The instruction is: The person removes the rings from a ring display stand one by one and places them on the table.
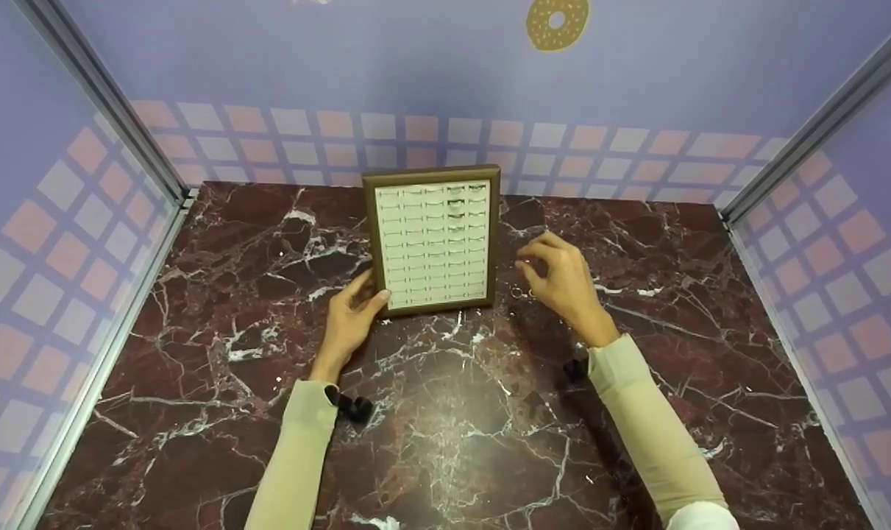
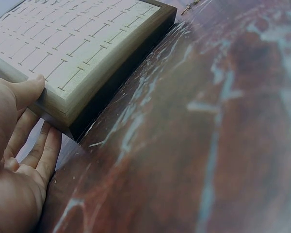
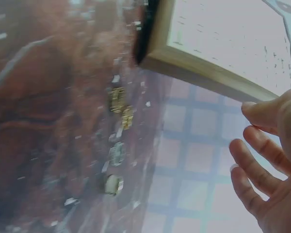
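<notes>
A ring display board (image 1: 434,246) with a brown wooden frame stands tilted back on the marble table, its white face lined with rows of slots. Several rings (image 1: 456,202) sit in slots near its upper right. My left hand (image 1: 351,316) grips the lower left corner, thumb on the front and fingers behind. To the right of the board, my right hand (image 1: 563,283) hovers with loosely bent fingers; nothing shows between them. Close by that hand lie loose rings (image 1: 517,292), and the right wrist view shows gold rings (image 3: 117,99) and a silver ring (image 3: 116,154), blurred.
Dark red marble with white veins covers the table (image 1: 445,412). A lilac back wall (image 1: 305,66) with pink and white checks rises behind the board, and side panels (image 1: 55,243) enclose both sides. Each wrist carries a black strap-like mount (image 1: 353,406).
</notes>
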`<state>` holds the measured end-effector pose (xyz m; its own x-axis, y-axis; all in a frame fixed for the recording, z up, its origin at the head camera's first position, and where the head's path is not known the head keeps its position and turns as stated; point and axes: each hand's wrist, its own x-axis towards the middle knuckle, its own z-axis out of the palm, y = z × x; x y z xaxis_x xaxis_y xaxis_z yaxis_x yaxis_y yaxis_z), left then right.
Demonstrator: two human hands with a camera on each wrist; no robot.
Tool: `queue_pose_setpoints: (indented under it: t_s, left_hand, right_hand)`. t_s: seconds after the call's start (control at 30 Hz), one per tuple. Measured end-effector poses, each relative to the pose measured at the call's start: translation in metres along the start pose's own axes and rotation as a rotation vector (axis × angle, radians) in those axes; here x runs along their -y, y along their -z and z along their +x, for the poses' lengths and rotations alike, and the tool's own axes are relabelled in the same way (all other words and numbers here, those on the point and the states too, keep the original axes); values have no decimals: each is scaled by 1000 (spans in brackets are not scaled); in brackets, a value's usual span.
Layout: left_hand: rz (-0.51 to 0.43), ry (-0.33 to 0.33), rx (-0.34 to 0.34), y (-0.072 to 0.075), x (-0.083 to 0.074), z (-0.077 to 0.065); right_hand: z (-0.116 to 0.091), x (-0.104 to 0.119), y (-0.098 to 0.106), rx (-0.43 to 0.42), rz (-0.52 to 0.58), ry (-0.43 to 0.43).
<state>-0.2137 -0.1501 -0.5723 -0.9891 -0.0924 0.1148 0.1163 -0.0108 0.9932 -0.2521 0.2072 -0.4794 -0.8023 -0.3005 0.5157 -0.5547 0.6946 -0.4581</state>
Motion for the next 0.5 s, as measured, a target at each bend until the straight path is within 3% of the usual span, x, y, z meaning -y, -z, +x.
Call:
queue_pose_setpoints:
  t_s: [0.23, 0.5]
  left_hand:
    - [5, -8, 14, -1, 1, 0]
    - [-12, -17, -2, 0, 1, 0]
  right_hand:
    - [22, 15, 2, -54, 14, 36]
    - [47, 31, -7, -180, 39, 112]
